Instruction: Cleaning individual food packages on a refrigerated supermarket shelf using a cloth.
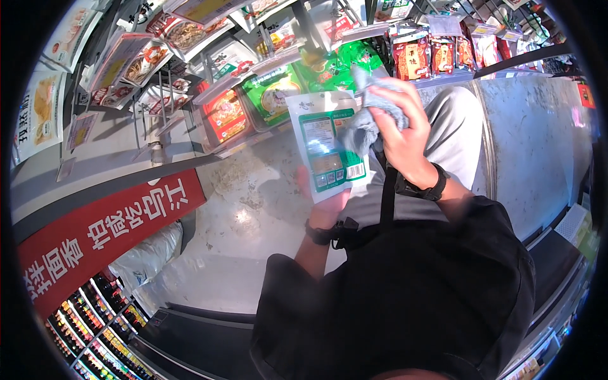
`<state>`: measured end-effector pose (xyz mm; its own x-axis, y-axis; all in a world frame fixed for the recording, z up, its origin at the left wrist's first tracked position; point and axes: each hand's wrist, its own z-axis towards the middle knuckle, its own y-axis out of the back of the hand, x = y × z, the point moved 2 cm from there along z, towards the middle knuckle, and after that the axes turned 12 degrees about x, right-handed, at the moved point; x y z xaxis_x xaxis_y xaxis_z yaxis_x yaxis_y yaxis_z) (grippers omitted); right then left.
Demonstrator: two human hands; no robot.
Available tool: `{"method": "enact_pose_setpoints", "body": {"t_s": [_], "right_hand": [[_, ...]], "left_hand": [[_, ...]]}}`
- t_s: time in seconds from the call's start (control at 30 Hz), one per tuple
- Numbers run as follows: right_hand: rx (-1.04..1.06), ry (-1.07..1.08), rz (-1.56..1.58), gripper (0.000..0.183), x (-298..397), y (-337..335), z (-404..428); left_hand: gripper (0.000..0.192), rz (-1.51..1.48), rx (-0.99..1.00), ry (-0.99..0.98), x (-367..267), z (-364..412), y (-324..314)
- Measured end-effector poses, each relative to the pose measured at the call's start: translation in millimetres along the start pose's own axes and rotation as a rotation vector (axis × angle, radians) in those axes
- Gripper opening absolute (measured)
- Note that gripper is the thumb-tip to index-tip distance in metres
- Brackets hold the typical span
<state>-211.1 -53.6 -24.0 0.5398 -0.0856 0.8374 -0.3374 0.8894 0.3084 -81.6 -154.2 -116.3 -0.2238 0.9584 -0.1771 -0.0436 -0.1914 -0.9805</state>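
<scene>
My left hand (331,203) holds a white and green food pouch (325,161) from below and behind, its printed back turned up toward me. Most of the fingers are hidden behind the pouch. In my right hand (403,128) is a bunched grey-blue cloth (368,121), gripped between thumb and fingers. The cloth lies over the pouch's upper right part; the view does not settle how firmly it touches. Just beyond the pouch, a green packaged food box (273,95) and green bags (356,64) sit on the low shelf.
Hanging pouches (187,28) on metal hooks fill the rack ahead and to the left, with price tags (118,64) sticking out. Red snack bags (411,57) stand on the far right shelf. A red sign (114,232) edges the lower left shelf. Beneath me is concrete floor (228,213).
</scene>
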Motion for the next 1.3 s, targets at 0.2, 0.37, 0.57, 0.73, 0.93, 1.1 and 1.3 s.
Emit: {"method": "enact_pose_setpoints", "body": {"t_s": [0.2, 0.37, 0.57, 0.73, 0.93, 1.1, 1.3], "right_hand": [[0.412, 0.02, -0.152, 0.037, -5, -33, -35], [0.402, 0.094, -0.046, 0.041, 5, -46, -49], [0.563, 0.211, -0.088, 0.04, 24, -54, -25], [0.426, 0.139, -0.117, 0.037, 5, -47, -30], [0.462, 0.128, -0.043, 0.034, 13, -43, -53], [0.492, 0.169, -0.073, 0.042, 16, -43, -22], [0.329, -0.085, -0.084, 0.043, -1, -32, -10]], "left_hand": [[0.071, 0.0, -0.116, -0.009, 7, -6, 4], [0.073, 0.064, -0.165, 0.016, 2, -9, 0], [0.074, -0.421, 0.031, 0.106, 11, -28, 23], [0.076, -0.685, 0.089, 0.137, 7, -31, 19], [0.074, -0.402, 0.049, 0.071, -8, -25, 18], [0.073, -0.268, -0.065, 0.001, 4, -37, 37], [0.072, 0.03, 0.069, 0.097, 0, -37, 14]]}}
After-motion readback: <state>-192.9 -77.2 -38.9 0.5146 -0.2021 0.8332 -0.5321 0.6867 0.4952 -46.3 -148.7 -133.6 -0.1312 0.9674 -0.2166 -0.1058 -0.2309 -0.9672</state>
